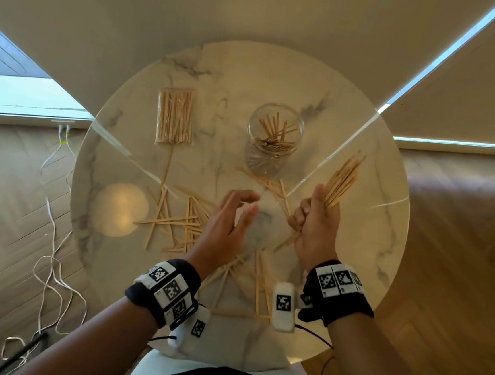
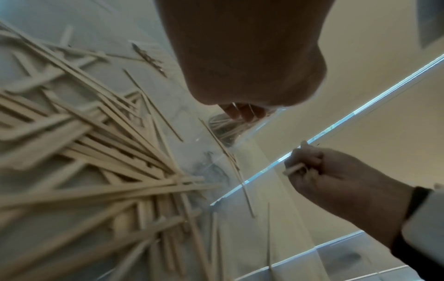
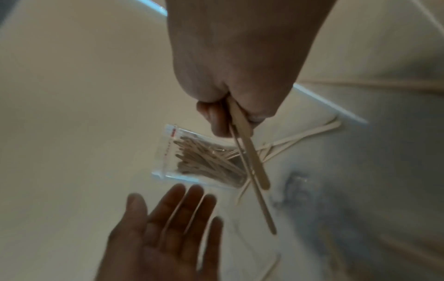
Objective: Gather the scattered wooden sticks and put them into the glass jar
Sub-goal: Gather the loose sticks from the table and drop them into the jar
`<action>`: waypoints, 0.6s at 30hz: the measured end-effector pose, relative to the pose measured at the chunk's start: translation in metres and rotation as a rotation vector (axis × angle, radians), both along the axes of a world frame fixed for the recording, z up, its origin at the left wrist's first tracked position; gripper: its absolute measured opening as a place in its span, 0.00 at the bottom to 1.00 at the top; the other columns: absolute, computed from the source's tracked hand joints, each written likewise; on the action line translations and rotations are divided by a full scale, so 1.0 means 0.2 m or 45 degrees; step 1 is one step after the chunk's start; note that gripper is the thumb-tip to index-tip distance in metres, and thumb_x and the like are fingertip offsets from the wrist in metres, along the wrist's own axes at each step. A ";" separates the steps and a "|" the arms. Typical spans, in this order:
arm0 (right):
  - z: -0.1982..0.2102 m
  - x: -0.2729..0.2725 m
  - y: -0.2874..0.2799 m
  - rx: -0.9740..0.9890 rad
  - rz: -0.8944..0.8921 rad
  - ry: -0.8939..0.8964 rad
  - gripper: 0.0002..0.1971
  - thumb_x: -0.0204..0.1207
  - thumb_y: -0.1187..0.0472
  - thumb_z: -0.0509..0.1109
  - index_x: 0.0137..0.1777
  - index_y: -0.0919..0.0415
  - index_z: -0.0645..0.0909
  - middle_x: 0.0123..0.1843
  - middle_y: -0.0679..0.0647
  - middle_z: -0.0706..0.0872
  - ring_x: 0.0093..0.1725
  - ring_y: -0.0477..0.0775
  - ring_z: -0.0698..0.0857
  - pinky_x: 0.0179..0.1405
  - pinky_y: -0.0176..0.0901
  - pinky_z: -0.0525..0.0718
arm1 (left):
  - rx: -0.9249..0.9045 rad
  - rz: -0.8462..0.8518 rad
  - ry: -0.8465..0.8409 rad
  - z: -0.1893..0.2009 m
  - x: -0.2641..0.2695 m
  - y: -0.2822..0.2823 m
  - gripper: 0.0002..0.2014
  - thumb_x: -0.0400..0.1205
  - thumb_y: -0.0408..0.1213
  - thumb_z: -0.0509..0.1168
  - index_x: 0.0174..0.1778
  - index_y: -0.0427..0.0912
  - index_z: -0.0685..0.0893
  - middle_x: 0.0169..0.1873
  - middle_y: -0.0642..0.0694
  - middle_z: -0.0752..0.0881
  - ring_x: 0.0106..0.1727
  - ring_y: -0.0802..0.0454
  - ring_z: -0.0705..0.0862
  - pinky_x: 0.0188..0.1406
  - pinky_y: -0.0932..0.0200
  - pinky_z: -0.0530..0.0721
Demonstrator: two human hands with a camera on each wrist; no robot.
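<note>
My right hand grips a bundle of wooden sticks that fans up and to the right, just right of the glass jar. The jar stands upright at the table's middle back with several sticks inside. My left hand hovers open, palm turned toward the right hand, holding nothing. Loose sticks lie scattered left of it, more lie between my wrists, and a few lie below the jar. In the right wrist view the held sticks point down past the left hand's open palm.
A clear plastic bag of sticks lies at the back left of the round marble table. White cables trail on the wooden floor to the left. A bright light reflection shows on the table's left side.
</note>
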State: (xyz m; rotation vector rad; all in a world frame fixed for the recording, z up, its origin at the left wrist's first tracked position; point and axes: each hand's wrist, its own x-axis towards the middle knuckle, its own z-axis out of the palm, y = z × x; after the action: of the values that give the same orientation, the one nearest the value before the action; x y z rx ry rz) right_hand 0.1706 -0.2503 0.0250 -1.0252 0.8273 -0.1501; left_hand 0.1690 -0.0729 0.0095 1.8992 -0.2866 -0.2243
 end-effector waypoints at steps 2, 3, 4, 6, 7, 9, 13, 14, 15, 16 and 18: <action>0.06 0.05 0.02 0.247 -0.136 -0.007 0.17 0.88 0.50 0.65 0.38 0.53 0.69 0.25 0.48 0.65 0.20 0.45 0.63 0.18 0.37 0.66 | -0.093 0.052 -0.007 0.02 -0.02 -0.08 0.19 0.92 0.49 0.53 0.70 0.42 0.80 0.63 0.49 0.84 0.67 0.57 0.82 0.67 0.69 0.76; 0.09 0.06 0.02 0.355 -0.186 -0.011 0.19 0.88 0.49 0.65 0.36 0.53 0.69 0.25 0.48 0.64 0.19 0.44 0.62 0.17 0.37 0.65 | -0.141 0.099 -0.015 0.03 -0.02 -0.12 0.20 0.92 0.49 0.52 0.70 0.40 0.80 0.63 0.48 0.84 0.67 0.56 0.82 0.68 0.69 0.76; 0.12 0.08 0.02 0.451 -0.217 -0.014 0.20 0.87 0.48 0.66 0.34 0.53 0.68 0.24 0.47 0.63 0.19 0.44 0.61 0.16 0.36 0.64 | -0.196 0.159 -0.024 0.05 -0.02 -0.17 0.22 0.92 0.50 0.51 0.69 0.39 0.80 0.63 0.47 0.84 0.67 0.55 0.82 0.69 0.67 0.76; 0.15 0.09 0.06 0.587 -0.205 -0.006 0.22 0.87 0.48 0.67 0.32 0.53 0.68 0.23 0.47 0.62 0.17 0.43 0.61 0.14 0.35 0.62 | -0.297 0.271 -0.030 0.08 -0.01 -0.25 0.26 0.92 0.55 0.49 0.69 0.37 0.80 0.63 0.44 0.85 0.68 0.53 0.83 0.70 0.60 0.78; 0.17 0.08 0.09 0.625 -0.155 0.011 0.23 0.86 0.48 0.67 0.31 0.53 0.68 0.22 0.47 0.62 0.17 0.43 0.61 0.13 0.35 0.62 | -0.337 0.318 -0.028 0.09 -0.01 -0.28 0.30 0.92 0.59 0.47 0.68 0.36 0.80 0.63 0.43 0.85 0.68 0.53 0.83 0.69 0.60 0.78; 0.18 0.06 0.13 0.637 -0.003 0.070 0.24 0.86 0.45 0.67 0.29 0.53 0.68 0.22 0.47 0.61 0.17 0.44 0.61 0.14 0.36 0.63 | -0.368 0.352 -0.028 0.13 -0.01 -0.33 0.36 0.90 0.65 0.45 0.69 0.34 0.78 0.65 0.42 0.84 0.66 0.58 0.82 0.67 0.66 0.77; 0.23 0.03 0.08 0.543 0.168 0.105 0.23 0.85 0.46 0.68 0.31 0.53 0.68 0.24 0.49 0.62 0.18 0.46 0.61 0.15 0.38 0.60 | -0.337 0.271 -0.168 0.19 0.03 -0.29 0.35 0.90 0.66 0.45 0.70 0.38 0.78 0.65 0.43 0.84 0.69 0.50 0.82 0.72 0.55 0.78; 0.24 0.02 0.04 0.479 0.237 0.091 0.22 0.86 0.48 0.68 0.32 0.53 0.68 0.24 0.50 0.62 0.18 0.46 0.61 0.16 0.38 0.58 | -0.323 0.264 -0.223 0.21 0.06 -0.26 0.34 0.91 0.65 0.46 0.69 0.37 0.78 0.64 0.43 0.84 0.69 0.48 0.82 0.72 0.51 0.79; 0.26 -0.01 0.01 0.399 0.338 0.079 0.22 0.86 0.50 0.68 0.32 0.54 0.68 0.24 0.51 0.62 0.18 0.46 0.61 0.18 0.39 0.57 | -0.300 0.267 -0.272 0.24 0.09 -0.22 0.33 0.91 0.63 0.47 0.69 0.34 0.78 0.64 0.41 0.84 0.69 0.46 0.82 0.72 0.48 0.79; 0.27 -0.05 -0.02 0.309 0.472 0.072 0.21 0.87 0.51 0.67 0.32 0.55 0.67 0.24 0.52 0.62 0.18 0.47 0.60 0.19 0.41 0.56 | -0.273 0.269 -0.320 0.27 0.13 -0.20 0.32 0.92 0.60 0.48 0.68 0.31 0.79 0.64 0.39 0.83 0.69 0.46 0.82 0.72 0.47 0.79; 0.31 -0.14 -0.06 0.126 0.785 0.084 0.21 0.88 0.53 0.66 0.33 0.54 0.67 0.24 0.53 0.62 0.18 0.48 0.61 0.19 0.42 0.58 | -0.217 0.251 -0.424 0.35 0.22 -0.19 0.28 0.93 0.53 0.52 0.68 0.27 0.78 0.65 0.35 0.82 0.70 0.47 0.81 0.73 0.50 0.78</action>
State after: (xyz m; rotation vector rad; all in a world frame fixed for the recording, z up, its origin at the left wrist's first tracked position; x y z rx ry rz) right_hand 0.1430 -0.2615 0.0864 -1.1508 0.5399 0.4473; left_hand 0.2128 -0.1106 0.0788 1.7762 -0.3274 0.2448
